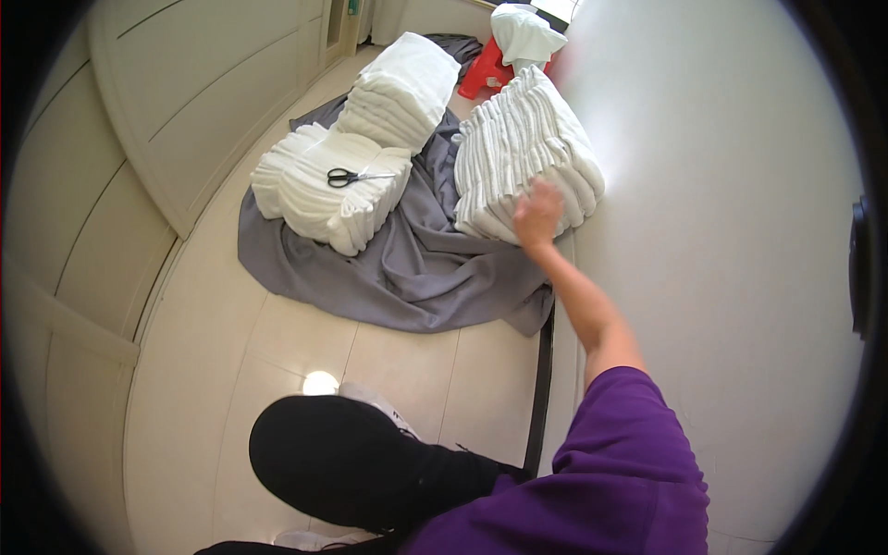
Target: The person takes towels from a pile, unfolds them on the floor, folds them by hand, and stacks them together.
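My right hand (pixel 539 214) reaches out to the near side of a tall stack of folded white cloths (pixel 518 148) by the wall. The hand is smeared by motion, so whether its fingers grip a cloth is hard to make out. To the left lies a second white cloth bundle (pixel 314 190), with black-handled scissors (pixel 356 177) resting on top. Just behind that bundle rises another stack of white cloths (pixel 398 88). All three piles rest on a crumpled grey sheet (pixel 398 291) spread over the floor. My left hand is out of view.
A red plastic stool (pixel 484 72) stands at the back, with a white cloth (pixel 525 35) beside it. Pale cabinet doors (pixel 203 83) line the left side, and a plain white wall (pixel 721 231) runs along the right. My bent knee (pixel 342 458) is over the tiled floor (pixel 231 370).
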Demonstrator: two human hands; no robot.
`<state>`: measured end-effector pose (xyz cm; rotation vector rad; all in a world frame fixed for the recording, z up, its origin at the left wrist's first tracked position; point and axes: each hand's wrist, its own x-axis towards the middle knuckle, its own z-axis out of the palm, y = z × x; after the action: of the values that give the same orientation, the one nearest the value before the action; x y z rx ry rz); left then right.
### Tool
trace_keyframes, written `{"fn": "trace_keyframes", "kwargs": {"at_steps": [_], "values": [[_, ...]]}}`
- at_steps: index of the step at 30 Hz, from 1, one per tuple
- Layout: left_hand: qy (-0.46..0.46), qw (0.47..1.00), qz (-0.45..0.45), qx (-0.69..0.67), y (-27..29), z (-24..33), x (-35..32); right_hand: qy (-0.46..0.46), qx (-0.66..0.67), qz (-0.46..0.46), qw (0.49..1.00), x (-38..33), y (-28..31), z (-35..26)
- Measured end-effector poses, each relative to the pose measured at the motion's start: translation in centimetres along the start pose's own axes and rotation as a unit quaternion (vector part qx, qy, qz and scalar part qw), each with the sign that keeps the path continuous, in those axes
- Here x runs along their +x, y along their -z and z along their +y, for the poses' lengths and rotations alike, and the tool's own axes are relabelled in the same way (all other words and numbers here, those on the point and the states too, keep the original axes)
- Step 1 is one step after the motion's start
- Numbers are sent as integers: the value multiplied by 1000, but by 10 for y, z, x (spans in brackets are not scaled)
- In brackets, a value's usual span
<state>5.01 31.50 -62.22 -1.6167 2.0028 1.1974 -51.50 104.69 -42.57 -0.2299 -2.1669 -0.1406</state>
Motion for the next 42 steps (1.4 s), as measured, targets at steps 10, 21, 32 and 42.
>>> {"fn": "trace_keyframes", "kwargs": {"at_steps": [10,21,32,42], "values": [[4,983,-91,-157,28,143,44,5,187,-10,982,97,-108,-77],[24,961,-232,-150,37,250,-50,18,127,-174,976,179,-261,-194],[68,958,-233,-155,38,222,-30,-93,65,-251,961,199,-320,-158],[10,929,-243,-278,35,188,-25,-5,138,41,990,316,-109,-207]]}}
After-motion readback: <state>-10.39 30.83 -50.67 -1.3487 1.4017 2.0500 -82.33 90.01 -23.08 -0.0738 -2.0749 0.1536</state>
